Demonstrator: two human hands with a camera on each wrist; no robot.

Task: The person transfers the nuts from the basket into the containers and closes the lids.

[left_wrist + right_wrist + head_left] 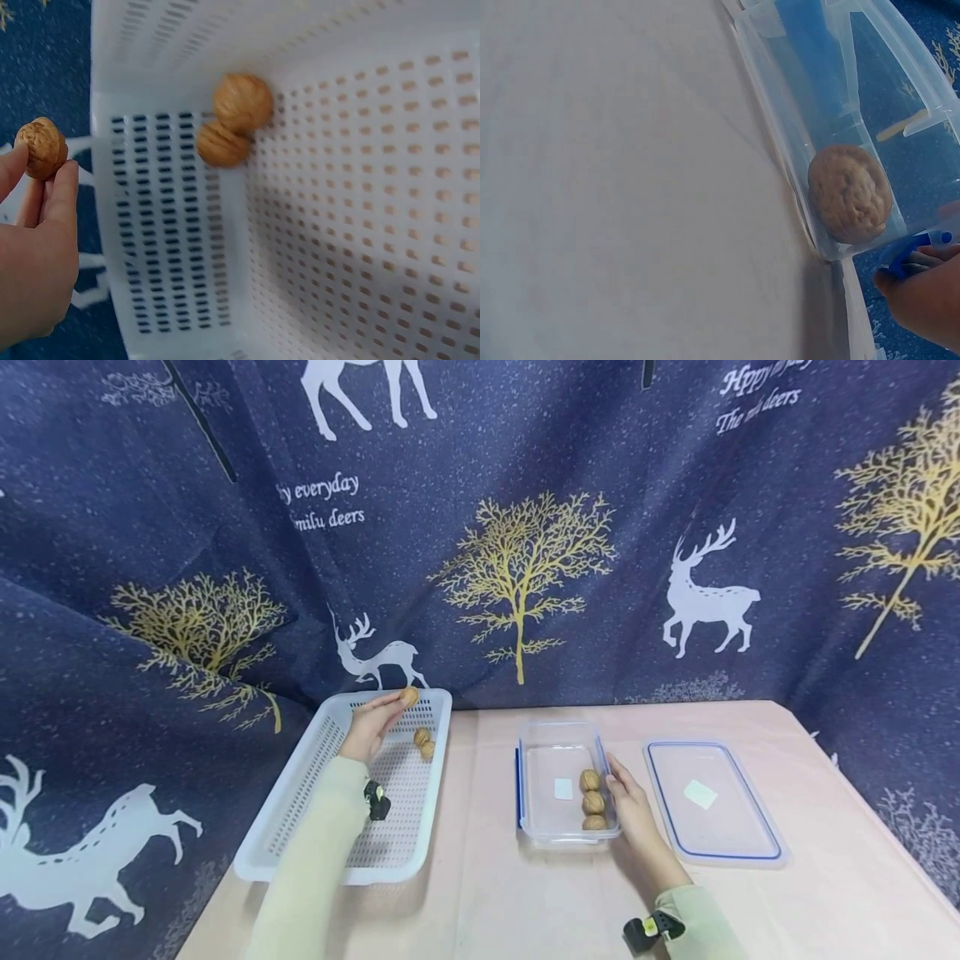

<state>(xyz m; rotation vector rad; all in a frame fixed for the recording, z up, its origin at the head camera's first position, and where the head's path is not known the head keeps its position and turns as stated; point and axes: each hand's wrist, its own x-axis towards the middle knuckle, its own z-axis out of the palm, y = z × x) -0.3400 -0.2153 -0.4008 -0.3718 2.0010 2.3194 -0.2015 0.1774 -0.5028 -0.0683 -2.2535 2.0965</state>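
Observation:
My left hand (pixel 370 728) pinches a walnut (pixel 43 148) between thumb and fingertips, above the far rim of the white plastic basket (pixel 442 777). Two more walnuts (pixel 244 103) lie touching each other in the basket, near its far right corner. My right hand (pixel 633 806) holds the right wall of a clear plastic food container (pixel 543 814), its thumb by a blue-edged side flap (pixel 907 251). Three walnuts (pixel 592 802) sit in a row along that wall inside the container. One walnut (pixel 850 194) shows through the wall in the right wrist view.
To the right of the container, a clear lid with a blue seal (pixel 716 802) lies flat on the pink tablecloth (pixel 487 877). A dark blue curtain (pixel 480 452) with deer and trees hangs behind the table.

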